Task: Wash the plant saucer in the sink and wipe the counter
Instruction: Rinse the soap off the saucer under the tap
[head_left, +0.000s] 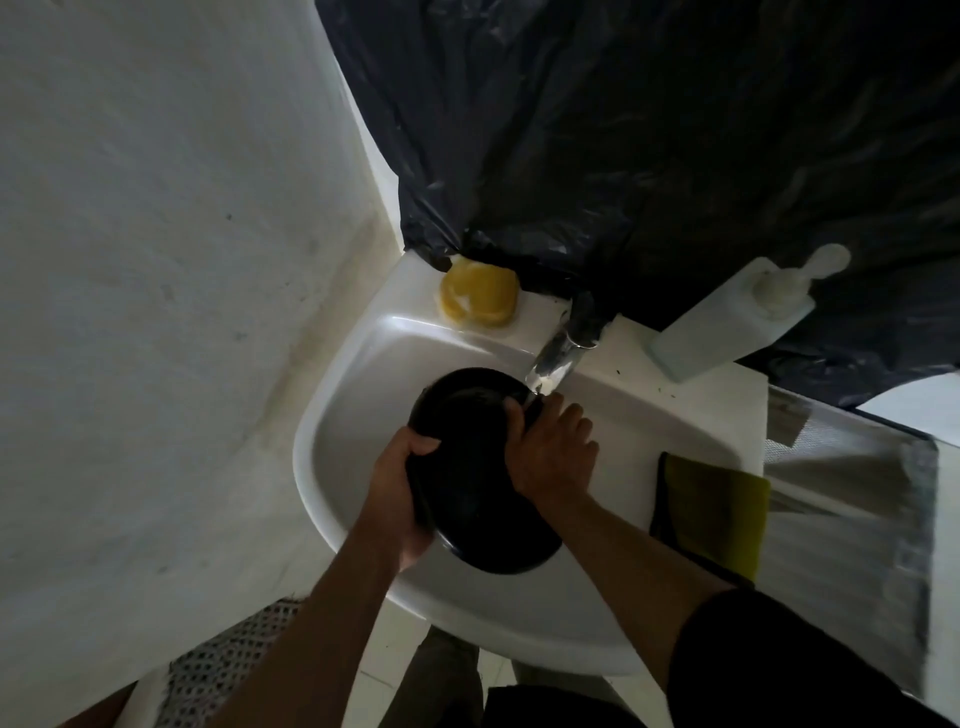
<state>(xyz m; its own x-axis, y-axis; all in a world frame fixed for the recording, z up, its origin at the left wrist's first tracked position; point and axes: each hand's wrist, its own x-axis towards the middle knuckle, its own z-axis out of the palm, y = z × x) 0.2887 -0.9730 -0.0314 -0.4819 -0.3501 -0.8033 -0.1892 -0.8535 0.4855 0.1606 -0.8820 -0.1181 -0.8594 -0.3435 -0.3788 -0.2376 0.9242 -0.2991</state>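
We see a black plant saucer (470, 488) held tilted over the basin of a white sink (311, 488), its far rim right under the spout of the tap (563, 343); a thin run of water seems to fall from the spout onto that rim, dim light, hard to be sure; left hand (402, 483) grips the saucer's left rim, thumb hooked over the top edge, fingers hidden underneath; right hand (550, 452) holds the far right rim, fingers curled round the edge just beside the water; both forearms bare, a dark sleeve shows on the right arm; saucer does not appear to touch the basin floor, though we cannot tell for certain; a yellow sponge (480, 299) sits on the sink's back ledge, left of the tap; a pale pump dispenser (737, 317) stands on the ledge right of the tap; a yellow-green cloth (717, 509) hangs folded over the sink's right edge, near the right forearm; counter (841, 493) lies to the right of the sink under a greyish sheet; black plastic sheeting (623, 130) covers the wall behind; plain white wall on the left
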